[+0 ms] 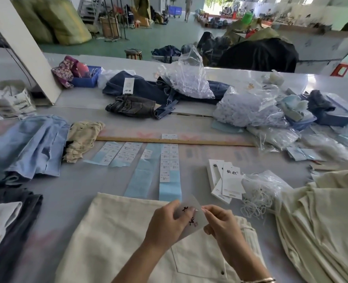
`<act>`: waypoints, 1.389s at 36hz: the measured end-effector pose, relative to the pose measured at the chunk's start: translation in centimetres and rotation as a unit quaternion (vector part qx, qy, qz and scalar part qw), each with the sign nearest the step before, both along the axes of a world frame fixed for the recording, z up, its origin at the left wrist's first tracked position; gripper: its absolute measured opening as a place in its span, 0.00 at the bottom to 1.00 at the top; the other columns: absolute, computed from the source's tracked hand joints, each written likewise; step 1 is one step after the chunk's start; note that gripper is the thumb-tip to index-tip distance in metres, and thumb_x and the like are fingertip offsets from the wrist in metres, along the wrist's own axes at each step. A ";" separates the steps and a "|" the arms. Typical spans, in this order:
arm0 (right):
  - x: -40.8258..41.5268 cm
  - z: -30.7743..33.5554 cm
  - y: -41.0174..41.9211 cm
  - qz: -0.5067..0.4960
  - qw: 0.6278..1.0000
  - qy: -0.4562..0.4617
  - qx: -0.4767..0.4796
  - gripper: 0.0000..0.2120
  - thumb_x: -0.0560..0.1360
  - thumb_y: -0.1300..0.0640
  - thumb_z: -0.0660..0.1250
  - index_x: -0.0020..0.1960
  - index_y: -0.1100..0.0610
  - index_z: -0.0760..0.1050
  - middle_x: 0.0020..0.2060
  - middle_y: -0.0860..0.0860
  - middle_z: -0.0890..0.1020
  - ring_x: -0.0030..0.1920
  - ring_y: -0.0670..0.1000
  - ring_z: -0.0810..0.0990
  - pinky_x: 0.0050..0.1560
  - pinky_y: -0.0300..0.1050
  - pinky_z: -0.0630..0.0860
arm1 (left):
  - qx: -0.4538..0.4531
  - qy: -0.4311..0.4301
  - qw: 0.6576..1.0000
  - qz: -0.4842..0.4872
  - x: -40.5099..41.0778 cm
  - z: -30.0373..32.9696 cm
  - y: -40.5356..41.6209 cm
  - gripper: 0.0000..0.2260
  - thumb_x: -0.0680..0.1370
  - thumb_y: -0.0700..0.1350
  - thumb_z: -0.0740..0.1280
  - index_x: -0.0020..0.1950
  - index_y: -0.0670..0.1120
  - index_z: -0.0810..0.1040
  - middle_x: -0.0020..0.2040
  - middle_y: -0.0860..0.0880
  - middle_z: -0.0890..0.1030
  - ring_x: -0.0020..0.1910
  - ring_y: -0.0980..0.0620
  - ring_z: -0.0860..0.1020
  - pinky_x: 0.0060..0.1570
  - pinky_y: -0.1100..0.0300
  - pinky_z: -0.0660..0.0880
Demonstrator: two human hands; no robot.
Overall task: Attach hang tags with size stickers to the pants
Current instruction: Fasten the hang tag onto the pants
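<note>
The cream pants (111, 242) lay nearest the camera, spread flat beneath both forearms with a back pocket showing under the wrists. Just above them the left hand (167, 221) gripped a translucent hang tag (191, 213) by its left edge, fingers curled behind it, the tag's long axis tilted up and away to the right. The right hand (220, 221) met the tag's near right edge, thumb and forefinger pinching something small against it; whether a sticker or a string end was too fine to tell. Straight ahead of the hands, close by, lay the size sticker sheets (168, 166) on blue backing, running lengthwise away from the person. To the right of the right hand, nearer it than the left, sat the stack of hang tags (227, 178) and a bag of white strings (259, 193). More cream pants (320, 221) were heaped farther right.
</note>
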State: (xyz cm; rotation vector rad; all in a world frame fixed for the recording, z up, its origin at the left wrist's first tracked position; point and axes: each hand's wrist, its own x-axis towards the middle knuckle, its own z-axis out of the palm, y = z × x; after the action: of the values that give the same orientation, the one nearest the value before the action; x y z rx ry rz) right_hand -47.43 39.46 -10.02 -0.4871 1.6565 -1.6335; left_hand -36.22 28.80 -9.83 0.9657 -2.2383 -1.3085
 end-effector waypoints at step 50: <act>-2.4 -5.2 9.4 -0.110 0.987 0.094 0.068 0.10 0.73 0.61 0.70 0.46 0.47 0.85 0.28 0.43 0.82 0.24 0.39 0.72 0.26 0.29 0.66 | 0.127 -0.013 0.976 -0.177 -7.8 -3.9 6.7 0.04 0.77 0.42 0.67 0.43 0.49 0.78 0.39 0.54 0.79 0.39 0.60 0.76 0.41 0.72 0.72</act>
State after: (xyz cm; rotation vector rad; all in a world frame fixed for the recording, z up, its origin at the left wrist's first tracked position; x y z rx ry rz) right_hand -49.84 48.90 -15.27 -0.4118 2.0079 -1.6563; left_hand -44.06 35.53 -13.75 0.6825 -2.3815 -1.7786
